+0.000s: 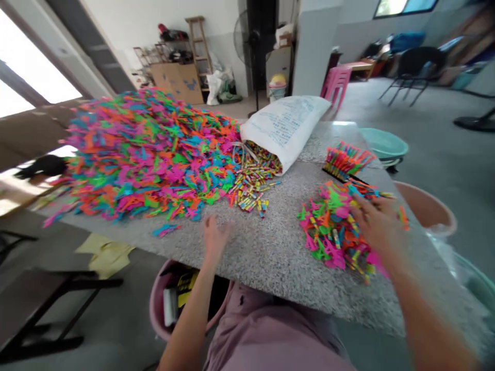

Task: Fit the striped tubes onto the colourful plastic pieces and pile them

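Grey speckled stone forms the worktop (266, 263), and both hands are above it. To the left of the left hand (215, 236), and farther from the person, rises a large heap of plastic pieces (154, 154) in pink, orange, green and blue. Beyond the hands, between them, a white sack (290, 126) lies on its side with its mouth turned towards the person's side; probably it is laid so in order that the small printed tubes (249, 190) come out within easy reach. These tubes touch the edge of the heap, so both kinds seem to be kept near the left hand.

The left hand is low near the front edge, with its fingers partly curled. It is blurred, and I cannot tell if something small is inside it. The right hand (377, 221) is partly open, its fingers bent down on a smaller mixed pile (328, 232), where pieces and tubes lie together. It seems to touch this pile, but I cannot tell if it has hold of any piece. Just beyond the right hand, orange-and-pink pieces (348, 157) stand close together in a row with a dark base, perhaps so arranged to keep them upright and in order.
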`<state>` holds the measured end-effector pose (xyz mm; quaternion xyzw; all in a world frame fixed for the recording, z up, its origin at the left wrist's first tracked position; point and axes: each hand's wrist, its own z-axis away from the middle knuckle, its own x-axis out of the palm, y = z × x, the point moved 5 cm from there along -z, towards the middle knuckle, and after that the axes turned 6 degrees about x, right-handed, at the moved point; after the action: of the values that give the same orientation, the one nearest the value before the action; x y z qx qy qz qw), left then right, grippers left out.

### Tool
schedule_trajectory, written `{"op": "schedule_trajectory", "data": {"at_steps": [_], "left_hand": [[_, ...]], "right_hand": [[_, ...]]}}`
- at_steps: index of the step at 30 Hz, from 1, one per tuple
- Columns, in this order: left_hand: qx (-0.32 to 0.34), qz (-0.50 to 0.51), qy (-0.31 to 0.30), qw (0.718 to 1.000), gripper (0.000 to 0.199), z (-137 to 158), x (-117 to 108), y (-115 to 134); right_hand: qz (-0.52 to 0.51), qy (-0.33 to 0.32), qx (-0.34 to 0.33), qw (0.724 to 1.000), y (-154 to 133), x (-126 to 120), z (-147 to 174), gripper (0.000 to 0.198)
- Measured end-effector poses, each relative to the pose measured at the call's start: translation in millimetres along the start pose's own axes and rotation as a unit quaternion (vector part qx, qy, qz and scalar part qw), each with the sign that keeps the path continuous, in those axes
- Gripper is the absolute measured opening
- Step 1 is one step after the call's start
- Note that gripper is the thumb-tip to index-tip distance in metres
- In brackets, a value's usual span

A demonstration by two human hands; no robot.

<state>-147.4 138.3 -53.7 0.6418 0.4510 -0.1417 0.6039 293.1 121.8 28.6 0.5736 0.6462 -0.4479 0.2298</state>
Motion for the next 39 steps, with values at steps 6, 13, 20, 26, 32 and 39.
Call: {"op": "schedule_trajectory", "data": {"at_steps": [6,13,20,26,32,39], "left_hand": [[-0.084,-0.229,0.084,0.966,0.065,-48.6,-63.3,-77.8],[0.041,-0.189,-0.011,0.981,0.034,-8.6,-25.7,-44.9],[-0.098,-0.132,0.028,0.986,0.059,38.0,-3.8,-19.8],[-0.096,0.031,-0.093,0.991,0.038,24.6,12.4,-3.9],[-0.101,0.393,-0.107,0.908,0.041,71.4,16.8,53.4],[-0.113,0.516,-0.132,0.839,0.038,87.6,-6.1,112.3]], "right_hand": [[0.002,0.008,0.01,1.0,-10.9,18.8,9.4,0.059],[-0.37,-0.206,-0.009,0.906,-102.4,79.4,71.1,0.055],[-0.515,-0.324,0.029,0.793,-157.7,90.0,93.9,0.025],[-0.531,-0.312,0.055,0.786,-171.0,92.3,99.7,0.029],[-0.513,-0.295,0.076,0.802,-157.1,80.4,98.5,0.023],[-0.517,-0.252,0.031,0.818,-153.4,43.1,87.7,0.027]]}}
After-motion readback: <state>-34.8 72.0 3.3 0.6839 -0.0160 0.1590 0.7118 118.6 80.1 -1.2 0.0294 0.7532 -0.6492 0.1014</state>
